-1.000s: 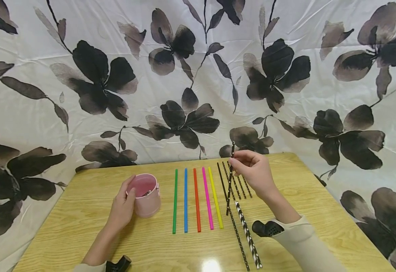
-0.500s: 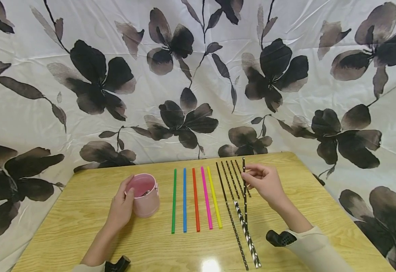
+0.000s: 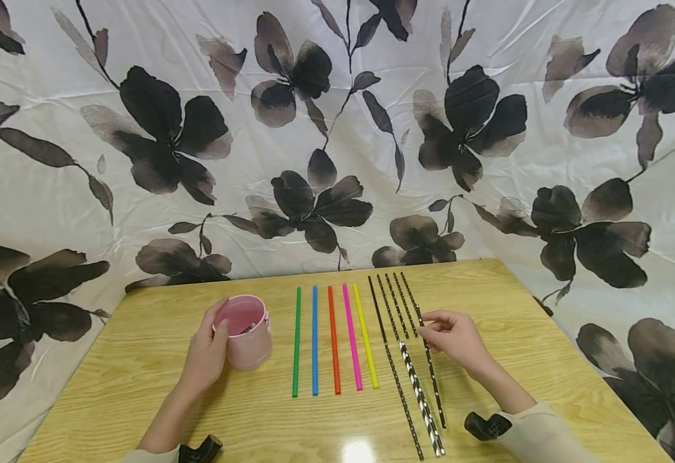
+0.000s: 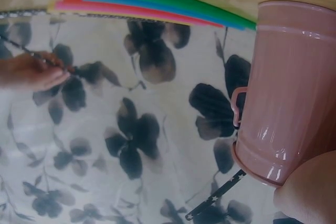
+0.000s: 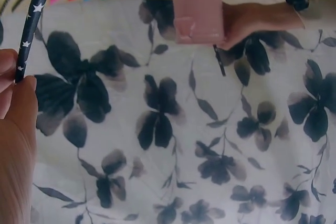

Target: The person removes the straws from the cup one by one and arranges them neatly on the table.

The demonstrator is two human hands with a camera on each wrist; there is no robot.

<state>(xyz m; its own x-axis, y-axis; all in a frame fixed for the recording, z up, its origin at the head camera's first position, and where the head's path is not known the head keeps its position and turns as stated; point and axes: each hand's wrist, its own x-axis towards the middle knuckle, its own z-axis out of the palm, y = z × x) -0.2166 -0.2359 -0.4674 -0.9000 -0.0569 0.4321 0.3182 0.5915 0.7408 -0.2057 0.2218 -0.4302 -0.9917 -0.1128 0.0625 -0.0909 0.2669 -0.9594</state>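
Note:
My right hand pinches a black straw with white stars between thumb and fingers. This straw slants along the right side of the row of dark patterned straws; I cannot tell whether it touches the table. My left hand holds a pink bucket from its left side, thumb at the rim. In the left wrist view the bucket fills the right edge, and a black starred straw sticks out past its rim. Inside the bucket, the head view shows only a small patterned bit.
Green, blue, red, pink and yellow straws lie side by side mid-table. Right of them are several dark patterned straws, with a dotted straw and a black-and-white straw nearer. A floral cloth hangs behind.
My right hand has moved right and down toward the table with the starred straw, from above the dark straws to their right side. My left hand and the bucket stay put.

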